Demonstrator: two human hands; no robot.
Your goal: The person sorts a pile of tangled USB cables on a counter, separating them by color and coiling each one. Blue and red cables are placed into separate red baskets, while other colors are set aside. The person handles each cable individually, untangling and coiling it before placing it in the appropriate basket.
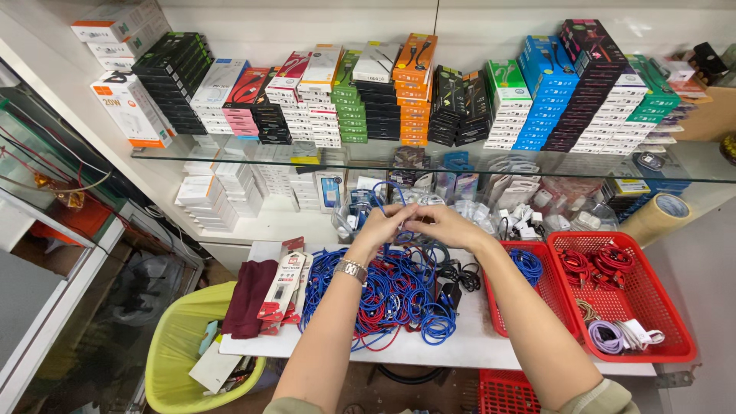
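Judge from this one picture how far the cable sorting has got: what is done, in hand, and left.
Done: red cables lie in a red basket. In hand: both hands, left hand and right hand, work a blue cable. Left: a tangled pile of blue and red cables covers the table.

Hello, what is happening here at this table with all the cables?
A person holds a blue cable between the left hand and right hand, above a pile of blue and red cables on a white table. Two red baskets on the right hold more cables. Shelves behind carry stacked boxes.
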